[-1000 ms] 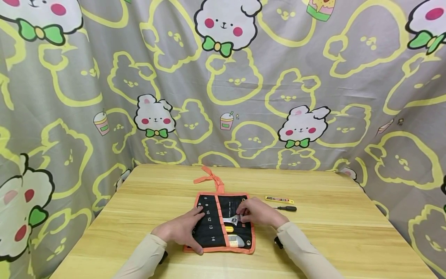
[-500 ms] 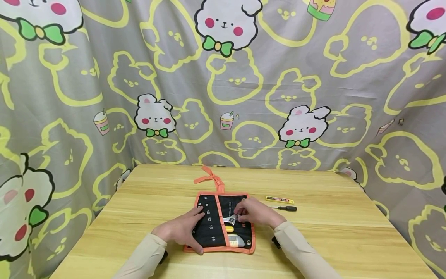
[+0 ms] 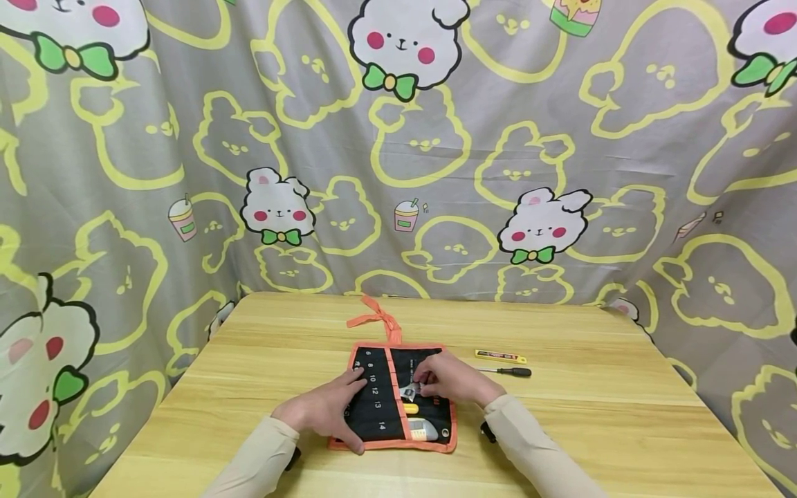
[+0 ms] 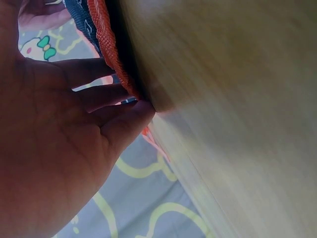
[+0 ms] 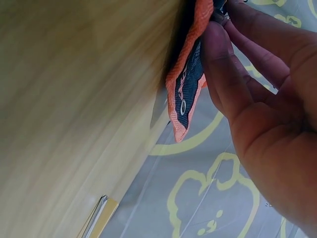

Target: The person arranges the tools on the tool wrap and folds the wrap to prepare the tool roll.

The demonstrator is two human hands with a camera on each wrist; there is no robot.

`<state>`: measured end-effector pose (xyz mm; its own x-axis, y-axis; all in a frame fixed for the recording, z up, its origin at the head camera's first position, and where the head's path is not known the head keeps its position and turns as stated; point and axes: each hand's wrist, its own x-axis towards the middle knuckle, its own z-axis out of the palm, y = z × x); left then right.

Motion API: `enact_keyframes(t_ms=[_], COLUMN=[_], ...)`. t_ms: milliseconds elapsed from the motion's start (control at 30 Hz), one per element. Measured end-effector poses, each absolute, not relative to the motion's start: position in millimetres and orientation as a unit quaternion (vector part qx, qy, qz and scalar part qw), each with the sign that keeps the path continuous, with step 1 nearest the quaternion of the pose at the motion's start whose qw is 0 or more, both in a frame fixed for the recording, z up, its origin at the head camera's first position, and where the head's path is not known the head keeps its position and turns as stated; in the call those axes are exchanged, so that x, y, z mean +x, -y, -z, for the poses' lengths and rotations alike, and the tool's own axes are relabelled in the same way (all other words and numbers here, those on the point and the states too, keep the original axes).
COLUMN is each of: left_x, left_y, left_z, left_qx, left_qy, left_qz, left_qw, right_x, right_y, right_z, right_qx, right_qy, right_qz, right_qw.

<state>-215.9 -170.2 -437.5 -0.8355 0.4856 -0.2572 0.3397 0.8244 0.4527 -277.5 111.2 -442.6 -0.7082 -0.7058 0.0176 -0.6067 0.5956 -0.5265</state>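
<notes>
A black tool pouch [image 3: 369, 430] with orange trim and printed size numbers lies unrolled on the table. My left hand [image 3: 325, 407] rests on its left side, fingers extended over the fabric and thumb along the near edge; the left wrist view shows these fingers against the orange border [image 4: 110, 47]. With thumb and fingertips, my right hand [image 3: 459, 379] pinches a silver adjustable wrench [image 3: 409, 392]. The wrench's lower part is hidden in a pocket. Nearer the front, a yellow-handled tool [image 3: 410, 409] and a grey utility knife [image 3: 425, 429] sit partly inside other pockets.
A black-handled screwdriver [image 3: 513, 372] and a yellow flat case [image 3: 500, 356] lie right of the pouch. An orange tie strap [image 3: 387, 324] extends from its far edge. The wooden table [image 3: 261, 353] backs onto a patterned curtain [image 3: 349, 152].
My right hand has shifted slightly left with the adjustable wrench, whose head now sits closer to the pocket's orange edge. My left hand has stayed in place.
</notes>
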Motion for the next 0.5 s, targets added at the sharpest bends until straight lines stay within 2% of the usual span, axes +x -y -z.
enact_keyframes(t_ms=[500], left_x=[-216.0], left_y=[169.4], left_z=[437.7], left_qx=[0.221], left_qy=[-0.936], left_qz=[-0.201], left_qw=[0.185], right_x=[-273.9], right_y=[-105.2], right_z=[441.3], right_qx=[-0.365], right_qy=[-0.89], right_qz=[0.255], right_qw=[0.095])
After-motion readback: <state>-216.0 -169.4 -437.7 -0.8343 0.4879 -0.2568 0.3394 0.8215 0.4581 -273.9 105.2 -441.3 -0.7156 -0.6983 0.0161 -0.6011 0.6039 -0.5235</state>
